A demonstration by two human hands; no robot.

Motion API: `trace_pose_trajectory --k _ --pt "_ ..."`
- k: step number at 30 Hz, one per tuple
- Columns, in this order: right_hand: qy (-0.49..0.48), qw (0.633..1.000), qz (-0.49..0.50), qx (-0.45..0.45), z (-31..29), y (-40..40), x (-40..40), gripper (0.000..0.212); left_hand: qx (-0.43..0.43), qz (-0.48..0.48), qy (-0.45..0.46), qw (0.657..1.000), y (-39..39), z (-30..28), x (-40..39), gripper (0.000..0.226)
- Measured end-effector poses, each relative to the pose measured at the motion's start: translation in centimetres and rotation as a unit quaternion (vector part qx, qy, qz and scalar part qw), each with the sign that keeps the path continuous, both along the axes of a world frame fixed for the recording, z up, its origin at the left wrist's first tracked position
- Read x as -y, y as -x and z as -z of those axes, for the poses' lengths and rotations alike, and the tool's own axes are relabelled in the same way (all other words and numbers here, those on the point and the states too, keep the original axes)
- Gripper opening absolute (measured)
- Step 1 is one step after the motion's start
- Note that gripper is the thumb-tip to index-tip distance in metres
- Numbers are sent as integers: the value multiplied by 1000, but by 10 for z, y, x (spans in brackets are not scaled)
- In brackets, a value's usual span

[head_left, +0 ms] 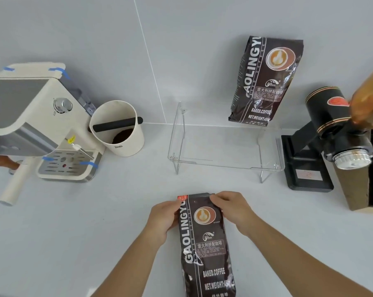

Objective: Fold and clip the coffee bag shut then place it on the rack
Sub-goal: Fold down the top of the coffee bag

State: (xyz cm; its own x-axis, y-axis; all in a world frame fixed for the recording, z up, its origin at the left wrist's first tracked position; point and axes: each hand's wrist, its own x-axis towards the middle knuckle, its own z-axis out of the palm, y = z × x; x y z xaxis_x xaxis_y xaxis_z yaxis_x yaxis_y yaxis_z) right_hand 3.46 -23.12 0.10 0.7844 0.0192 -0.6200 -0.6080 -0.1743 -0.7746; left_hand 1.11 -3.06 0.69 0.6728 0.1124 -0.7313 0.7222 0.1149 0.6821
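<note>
Your left hand [162, 219] and right hand [232, 207] pinch the coffee bag's [206, 241] folded top, fingers [216, 198] clenched on it. Loosen now and the fold springs open; the rack [224, 146] lies beyond your fingertips, no clip visible.

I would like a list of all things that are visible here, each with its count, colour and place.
coffee bag: 1, dark brown, near centre, held at its top
second coffee bag: 1, dark brown, on the rack's back edge, against the wall
rack: 1, clear, centre
espresso machine: 1, cream, left
knock box: 1, cream, beside the machine
grinder: 1, black, right
cardboard box: 1, brown, far right
counter: 1, pale grey
left hand: 1, on the bag's left edge
right hand: 1, on its top right corner
</note>
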Motion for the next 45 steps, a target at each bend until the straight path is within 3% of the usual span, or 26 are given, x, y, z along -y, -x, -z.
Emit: trace_pose_trajectory --k 18,24,27,30,32,38,42,45 --pt "-98 974 47 198 -101 62 14 22 215 3 51 975 36 -97 2 12" --pt "-76 958 35 273 -113 71 26 19 279 16 42 959 38 -114 12 13" --pt "-69 947 35 312 -118 71 31 7 309 28 47 949 34 -121 15 12" --pt "-43 945 40 321 -119 70 37 16 327 46 41 943 31 -125 19 13" --pt "-31 948 33 316 -113 70 40 7 328 50 30 943 31 -124 21 17" --pt "-26 952 36 303 -110 71 44 24 326 57 -24 943 30 -123 22 18" --pt "8 948 21 317 -126 64 42 48 333 69 -52 939 24 -127 18 27" --pt "71 943 -24 325 -136 56 37 46 351 136 -88 922 19 -131 15 37"
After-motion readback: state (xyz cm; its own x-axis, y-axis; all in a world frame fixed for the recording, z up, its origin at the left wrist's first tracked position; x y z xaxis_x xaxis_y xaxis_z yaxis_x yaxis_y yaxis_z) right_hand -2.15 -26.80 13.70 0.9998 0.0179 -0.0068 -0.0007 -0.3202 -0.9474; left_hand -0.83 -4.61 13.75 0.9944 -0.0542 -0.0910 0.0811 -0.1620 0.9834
